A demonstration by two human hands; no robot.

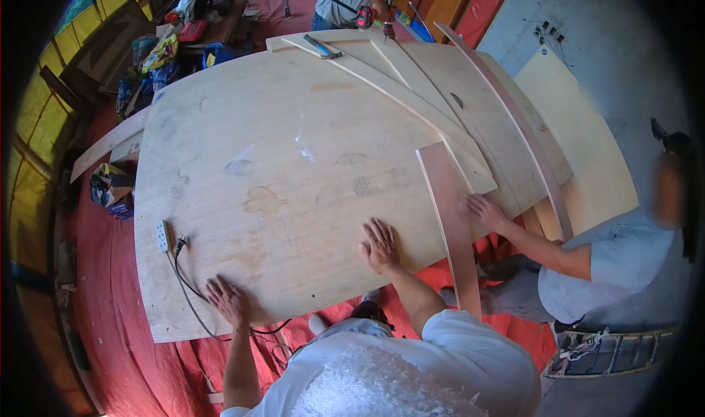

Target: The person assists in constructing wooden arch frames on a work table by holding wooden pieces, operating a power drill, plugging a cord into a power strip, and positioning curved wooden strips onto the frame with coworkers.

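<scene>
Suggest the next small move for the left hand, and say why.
I'd have the left hand draw the plug's cord aside. It looks like the likeliest snag: it passes close by or under that hand (I can't tell which), and its plug lies loose beside the power strip. The hand rests on the board, apparently holding nothing.

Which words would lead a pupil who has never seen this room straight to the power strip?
Start at the big pale board in the middle. Near its left edge, beyond the left hand, lies a small white power strip. Its sockets, and the dark plug and cord beside it, set it apart from the planks and hammer.
</scene>
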